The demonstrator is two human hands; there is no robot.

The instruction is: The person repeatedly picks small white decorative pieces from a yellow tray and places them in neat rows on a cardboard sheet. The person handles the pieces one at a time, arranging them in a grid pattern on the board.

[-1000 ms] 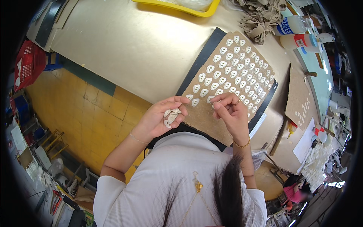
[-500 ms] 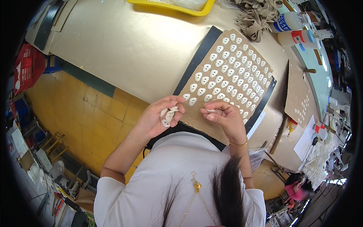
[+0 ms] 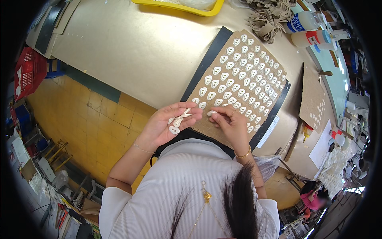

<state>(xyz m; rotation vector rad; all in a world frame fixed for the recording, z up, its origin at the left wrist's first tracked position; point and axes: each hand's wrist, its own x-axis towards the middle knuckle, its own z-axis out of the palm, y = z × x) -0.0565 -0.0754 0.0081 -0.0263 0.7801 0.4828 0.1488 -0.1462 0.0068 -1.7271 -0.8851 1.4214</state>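
My left hand (image 3: pixel 169 121), palm up with fingers curled, cradles several small white pieces (image 3: pixel 178 121), each a rounded triangle with two holes. Between thumb and forefinger of my right hand (image 3: pixel 230 124) is one more piece (image 3: pixel 212 113) of the same kind, just above the near edge of a brown board (image 3: pixel 204 124). Rows of matching pieces (image 3: pixel 241 75) lie spaced over that board. A dark panel (image 3: pixel 205 65) sits beneath it and shows along its sides. My right hand hides part of the nearest rows.
A yellow tray (image 3: pixel 179 8) stands at the table's far edge. Beige strips (image 3: pixel 266 22) and plastic bottles (image 3: pixel 304 22) are at the far right. Another brown board (image 3: pixel 312 95) leans right, near a yellow-tipped bottle (image 3: pixel 306 133). A red crate (image 3: pixel 31 71) is at left; a person (image 3: pixel 312 199) sits at lower right.
My right hand has moved left toward my left hand, and the piece in its fingertips now shows plainly. The fingers of my left hand have opened out somewhat around the pieces.
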